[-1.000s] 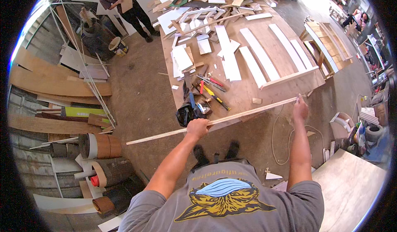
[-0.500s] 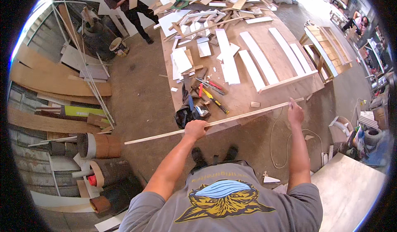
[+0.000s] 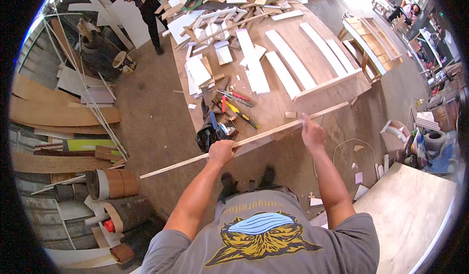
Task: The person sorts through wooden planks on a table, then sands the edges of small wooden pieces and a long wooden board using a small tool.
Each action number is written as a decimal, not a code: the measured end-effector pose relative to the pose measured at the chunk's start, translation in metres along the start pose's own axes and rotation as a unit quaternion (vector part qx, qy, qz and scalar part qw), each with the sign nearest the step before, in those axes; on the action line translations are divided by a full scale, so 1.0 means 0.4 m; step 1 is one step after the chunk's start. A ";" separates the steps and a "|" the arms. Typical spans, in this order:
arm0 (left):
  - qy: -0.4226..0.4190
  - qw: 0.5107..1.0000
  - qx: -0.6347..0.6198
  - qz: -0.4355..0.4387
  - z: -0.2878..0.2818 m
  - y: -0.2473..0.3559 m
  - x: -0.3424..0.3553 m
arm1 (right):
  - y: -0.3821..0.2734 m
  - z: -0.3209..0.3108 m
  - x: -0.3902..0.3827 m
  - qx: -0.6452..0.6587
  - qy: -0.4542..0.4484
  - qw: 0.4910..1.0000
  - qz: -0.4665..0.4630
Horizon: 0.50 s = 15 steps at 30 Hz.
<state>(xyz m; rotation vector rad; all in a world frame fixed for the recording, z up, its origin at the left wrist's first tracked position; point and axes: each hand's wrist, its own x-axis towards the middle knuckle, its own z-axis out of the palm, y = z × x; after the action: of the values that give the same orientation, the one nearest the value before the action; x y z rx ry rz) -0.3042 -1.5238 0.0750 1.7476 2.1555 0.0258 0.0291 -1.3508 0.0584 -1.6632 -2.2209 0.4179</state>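
Note:
A long, thin wooden strip (image 3: pixel 273 131) slants across in front of me, its left end low over the floor and its right end by the worktable's near edge. My left hand (image 3: pixel 223 152) is wrapped round it left of the middle. Farther right, my right hand (image 3: pixel 313 133) has its fingertips at the strip, slightly blurred, the other fingers curled. Just beyond my left hand, on the table corner, are a black bag (image 3: pixel 206 138), a yellow-and-black hammer (image 3: pixel 243 115) and red-handled tools (image 3: pixel 239 97).
The plywood worktable (image 3: pixel 288 100) bears white boards (image 3: pixel 290 59) and a heap of wood offcuts (image 3: pixel 229 17). A wooden frame (image 3: pixel 373 44) stands right of it. Rolls (image 3: pixel 117 183) lie at left. A large sheet (image 3: pixel 405 220) is at lower right. Another person (image 3: pixel 149 15) holds a board at far left.
My right hand has slid left along the strip, away from its right end. My left hand keeps its grip. The view has shifted a little, moving the surroundings left.

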 end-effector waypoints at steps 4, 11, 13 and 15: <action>0.016 0.999 0.010 0.033 0.031 -0.030 0.011 | -0.024 0.012 0.026 0.028 0.098 0.987 0.128; 0.017 0.998 -0.019 0.055 0.012 -0.041 0.017 | -0.319 0.178 -0.149 0.067 0.040 0.997 0.008; 0.021 0.997 -0.036 0.057 0.001 -0.054 0.013 | -0.355 0.190 -0.167 0.071 0.056 0.996 -0.001; 0.041 0.996 -0.032 0.075 0.015 -0.123 -0.013 | -0.384 0.186 -0.161 0.055 0.046 0.997 0.036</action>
<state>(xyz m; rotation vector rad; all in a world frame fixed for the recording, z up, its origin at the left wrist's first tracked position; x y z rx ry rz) -0.3478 -1.5414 0.0592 1.8979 2.0506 0.2077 -0.1189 -1.4574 0.0509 -1.6731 -2.0399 0.4642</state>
